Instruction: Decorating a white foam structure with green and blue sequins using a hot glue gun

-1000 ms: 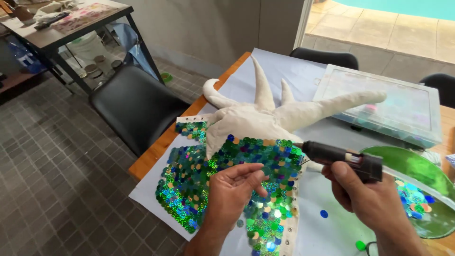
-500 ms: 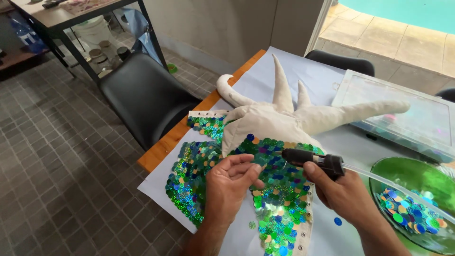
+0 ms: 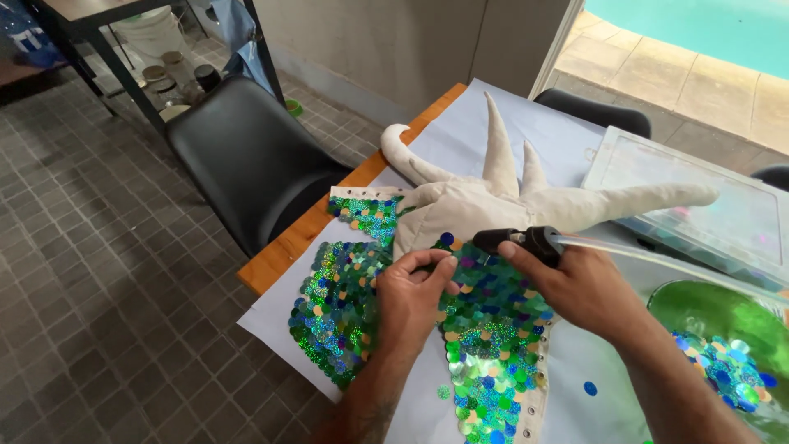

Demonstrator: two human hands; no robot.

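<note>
Since half a second ago, both hands have drawn closer over the sequined cloth [image 3: 485, 337] and the view has tilted down. Head view: left hand [image 3: 415, 298] pinches its fingers shut at the cloth's upper edge; whether they hold a sequin I cannot tell. Right hand [image 3: 575, 284] grips a black glue gun [image 3: 522, 241], nozzle beside the horned fabric piece [image 3: 493, 201]. Cloth looks light, floppy, slippery; best held flat by its edges. Paper covers the wooden table [image 3: 283, 255]; a black chair [image 3: 246, 160] stands on the tiled floor.
</note>
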